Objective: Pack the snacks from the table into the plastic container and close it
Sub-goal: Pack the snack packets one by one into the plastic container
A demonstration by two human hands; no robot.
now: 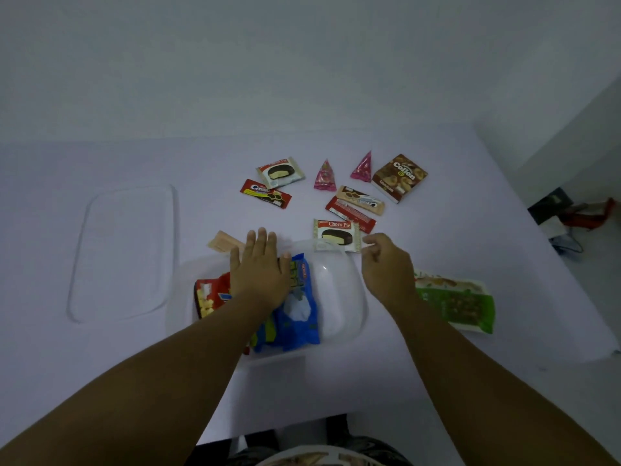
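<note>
A clear plastic container [339, 297] stands near the table's front edge. Inside it lie a blue packet [299, 311] and a red packet [210, 295]. My left hand [260, 269] presses flat on these packets with straight fingers. My right hand [386, 264] hovers at the container's right rim with loosely curled fingers, just beside a Choco Pie [337, 234] that rests against the far rim; it holds nothing. The clear lid [124, 250] lies flat to the left. A green bag [460, 304] lies under my right wrist.
Farther back lie another Choco Pie [280, 172], a red Oreo pack [265, 194], two pink triangular packets [325, 176], a brown Collon box [399, 178], a beige pack [361, 200], a red bar [349, 215] and a tan wafer [223, 242]. The table's edge runs along the right.
</note>
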